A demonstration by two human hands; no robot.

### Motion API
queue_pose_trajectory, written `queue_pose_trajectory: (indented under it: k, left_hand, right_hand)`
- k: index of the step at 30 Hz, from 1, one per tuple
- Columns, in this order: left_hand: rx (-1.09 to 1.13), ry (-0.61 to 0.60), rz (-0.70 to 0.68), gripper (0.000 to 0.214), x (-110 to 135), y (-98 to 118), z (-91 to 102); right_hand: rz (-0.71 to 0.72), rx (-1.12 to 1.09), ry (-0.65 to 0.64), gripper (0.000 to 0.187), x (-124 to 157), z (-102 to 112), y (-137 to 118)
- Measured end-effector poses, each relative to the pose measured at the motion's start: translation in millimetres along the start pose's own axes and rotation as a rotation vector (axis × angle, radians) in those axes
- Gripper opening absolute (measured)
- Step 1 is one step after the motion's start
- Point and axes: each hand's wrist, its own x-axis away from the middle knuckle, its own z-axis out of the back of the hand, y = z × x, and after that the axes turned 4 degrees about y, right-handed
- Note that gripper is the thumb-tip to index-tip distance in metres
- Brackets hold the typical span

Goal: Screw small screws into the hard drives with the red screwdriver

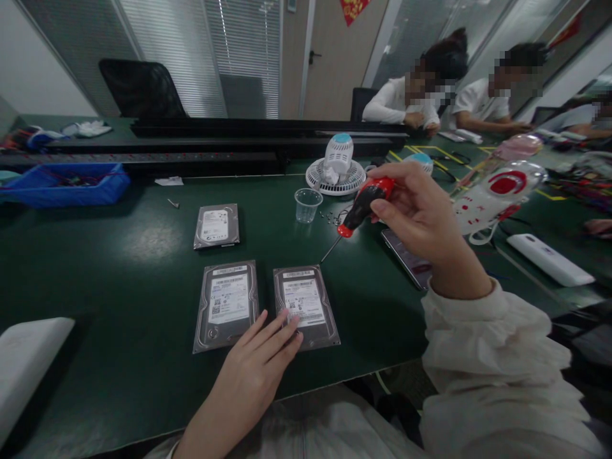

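In my right hand (415, 213) is a screwdriver (361, 207) with a red and black handle, tilted so its tip meets the far right corner of a hard drive (306, 296). My left hand (261, 360) lies with its fingers stretched across the lower left part of that drive. To its left is a second hard drive (224, 306), close to my left fingers. A third hard drive (217, 225) rests farther back. Beyond the screwdriver, several small screws (335, 218) are scattered beside a clear plastic cup (306, 205).
A white fan (337, 162) lies at the back. A blue bin (67, 185) stands at the left, with a white object (31, 363) in front. Right of my right hand are a phone (405, 258), a bottle (500, 194) and a white power bank (549, 259). Co-workers sit across the table.
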Motion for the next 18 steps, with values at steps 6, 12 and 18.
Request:
queue_pose_trajectory:
  k: [6, 12, 18]
  left_hand:
    - [0.0, -0.005, 0.007, 0.037, 0.3, 0.2, -0.2]
    - [-0.006, -0.014, -0.009, 0.037, 0.2, -0.6, 0.4]
    - [-0.006, -0.008, -0.009, 0.036, -0.9, -1.0, 0.8]
  right_hand:
    - [0.038, 0.002, -0.009, 0.039, 0.0, -0.3, -1.5]
    - [0.037, 0.02, -0.016, 0.042, 0.3, -2.6, -0.8]
    - [0.07, 0.055, -0.015, 0.038, 0.6, -4.0, -2.1]
